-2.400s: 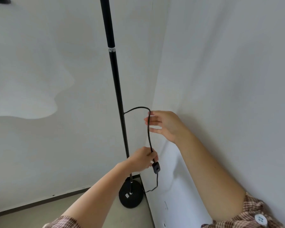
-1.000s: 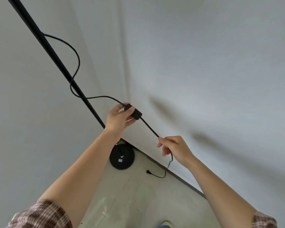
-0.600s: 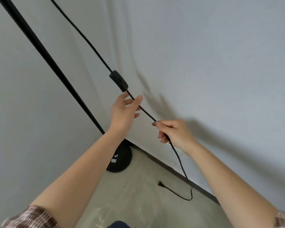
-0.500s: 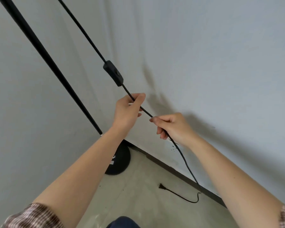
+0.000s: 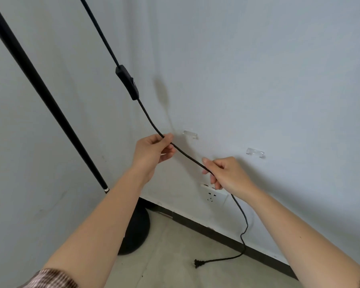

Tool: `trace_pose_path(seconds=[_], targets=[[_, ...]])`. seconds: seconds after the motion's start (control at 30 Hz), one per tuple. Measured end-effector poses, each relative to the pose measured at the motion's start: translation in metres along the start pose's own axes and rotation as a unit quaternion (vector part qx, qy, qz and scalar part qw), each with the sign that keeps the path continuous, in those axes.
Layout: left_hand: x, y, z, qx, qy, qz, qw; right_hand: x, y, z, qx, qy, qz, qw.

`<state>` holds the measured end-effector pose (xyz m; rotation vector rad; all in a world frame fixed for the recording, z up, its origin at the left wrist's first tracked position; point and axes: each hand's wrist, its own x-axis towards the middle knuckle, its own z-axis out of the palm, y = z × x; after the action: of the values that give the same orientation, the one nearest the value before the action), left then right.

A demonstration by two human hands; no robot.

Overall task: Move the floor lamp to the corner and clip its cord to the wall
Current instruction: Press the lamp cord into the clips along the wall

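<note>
The black floor lamp's pole point(image 5: 40, 88) slants down to its round base point(image 5: 136, 229), which stands in the room's corner. Its black cord point(image 5: 187, 155) runs from the top, through an inline switch point(image 5: 126, 82), down into both hands. My left hand point(image 5: 152, 151) pinches the cord below the switch. My right hand point(image 5: 227, 173) grips it a short way further along, in front of the right wall. Two clear clips point(image 5: 190, 134) point(image 5: 255, 152) are stuck on that wall just above my hands. The cord's plug point(image 5: 198, 263) lies on the floor.
A white wall socket point(image 5: 213, 196) sits low on the right wall, partly behind my right hand. A dark skirting board point(image 5: 216, 231) runs along the wall's foot above the pale concrete floor point(image 5: 164, 262).
Both hands have slid down the cord, away from the switch, and dropped lower. The view has swung right, bringing the two clips and the socket into sight.
</note>
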<state>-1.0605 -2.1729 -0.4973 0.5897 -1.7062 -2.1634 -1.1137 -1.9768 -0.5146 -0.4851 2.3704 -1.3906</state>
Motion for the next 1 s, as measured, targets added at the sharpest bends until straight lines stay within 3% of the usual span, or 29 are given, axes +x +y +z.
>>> trace_pose_path(seconds=[0.23,0.43,0.67,1.0], targets=[[0.012,-0.003,0.008,-0.011,0.036,-0.009,0.999,-0.001,-0.025,-0.023,0.039,0.038,-0.049,0.997],[0.016,-0.003,0.017,-0.023,0.016,-0.029,0.999,0.004,-0.047,-0.025,-0.056,0.111,-0.123,0.985],[0.013,-0.005,0.023,-0.094,0.029,-0.059,0.993,0.006,-0.064,-0.019,-0.123,0.132,-0.179,0.967],[0.020,-0.002,0.026,-0.122,0.109,-0.025,0.986,0.000,-0.068,-0.041,-0.263,0.115,-0.165,0.944]])
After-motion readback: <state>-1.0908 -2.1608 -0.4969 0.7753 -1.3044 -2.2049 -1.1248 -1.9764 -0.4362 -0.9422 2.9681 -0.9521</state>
